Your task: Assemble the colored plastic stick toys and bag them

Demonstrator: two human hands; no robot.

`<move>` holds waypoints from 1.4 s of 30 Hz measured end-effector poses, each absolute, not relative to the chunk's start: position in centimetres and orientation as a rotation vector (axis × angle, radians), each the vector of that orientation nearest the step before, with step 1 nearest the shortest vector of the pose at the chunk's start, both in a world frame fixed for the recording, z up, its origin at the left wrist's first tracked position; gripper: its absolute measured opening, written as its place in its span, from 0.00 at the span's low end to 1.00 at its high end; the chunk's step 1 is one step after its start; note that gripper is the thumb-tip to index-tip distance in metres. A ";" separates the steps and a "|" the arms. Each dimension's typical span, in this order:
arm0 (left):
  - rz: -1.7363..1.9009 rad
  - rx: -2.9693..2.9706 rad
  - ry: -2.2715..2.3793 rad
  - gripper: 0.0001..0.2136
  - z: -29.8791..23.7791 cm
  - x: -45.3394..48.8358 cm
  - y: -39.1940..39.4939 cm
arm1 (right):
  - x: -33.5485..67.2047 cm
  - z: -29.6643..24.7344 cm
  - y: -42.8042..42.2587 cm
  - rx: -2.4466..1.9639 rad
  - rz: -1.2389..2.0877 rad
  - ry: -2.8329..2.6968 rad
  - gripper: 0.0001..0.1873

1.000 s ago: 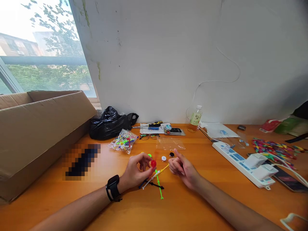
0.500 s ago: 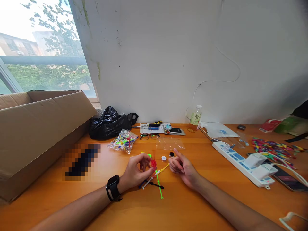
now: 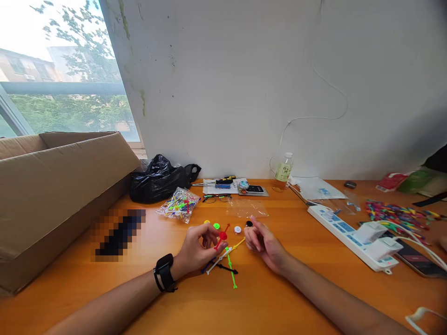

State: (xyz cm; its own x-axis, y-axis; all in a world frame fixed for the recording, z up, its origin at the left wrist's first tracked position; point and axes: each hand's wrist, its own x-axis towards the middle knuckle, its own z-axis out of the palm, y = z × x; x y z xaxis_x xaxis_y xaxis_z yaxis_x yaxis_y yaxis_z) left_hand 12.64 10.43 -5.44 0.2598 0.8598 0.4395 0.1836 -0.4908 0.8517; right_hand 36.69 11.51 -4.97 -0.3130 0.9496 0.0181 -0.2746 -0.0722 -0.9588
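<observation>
Between the thumb and fingers of my left hand [image 3: 200,244] is a red arrow spinner [image 3: 222,236], its arrow slanting up and to the right over a round base. My right hand [image 3: 263,244] is held up to the right of it, fingers curled in and thumb raised, with nothing visible in it. Below the hands lie loose plastic arrows: a green arrow [image 3: 232,272], a black arrow [image 3: 228,268], a white arrow [image 3: 216,262], a yellow arrow [image 3: 239,243] and a partly hidden blue one. Behind them stand a green round base [image 3: 216,226], a white round base [image 3: 238,230], a black round base [image 3: 249,224] and a partly covered yellow one.
A clear bag of coloured parts [image 3: 179,204] lies beside a black plastic bag [image 3: 160,179]. The cardboard box [image 3: 63,195] fills the left side. Glasses [image 3: 216,198], a bottle [image 3: 283,172], a power strip [image 3: 349,237] and a colourful pile of small pieces [image 3: 398,218] are farther back and right.
The red arrow, a faint blur earlier, now shows sharply on its base, pointing up and right. Both hands have stayed almost where they were.
</observation>
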 end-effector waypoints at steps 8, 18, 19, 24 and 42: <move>1.262 1.845 0.971 0.12 -5.9 12.6 10.5 | 36.3 -4.2 11.1 -0.917 1.663 -1.122 0.21; 1.137 1.937 0.880 0.10 -4.9 12.5 10.2 | 36.5 -4.6 11.6 -0.827 1.771 -1.112 0.20; 1.130 1.941 0.877 0.10 -4.9 12.5 10.2 | 36.5 -4.7 11.6 -0.827 1.765 -1.116 0.20; 1.111 1.963 0.899 0.10 -4.9 12.4 10.2 | 36.7 -4.8 11.8 -0.845 1.614 -1.101 0.40; 1.198 1.529 0.868 0.19 -4.9 12.4 11.5 | 36.8 -3.1 10.2 -0.891 1.211 -1.477 0.27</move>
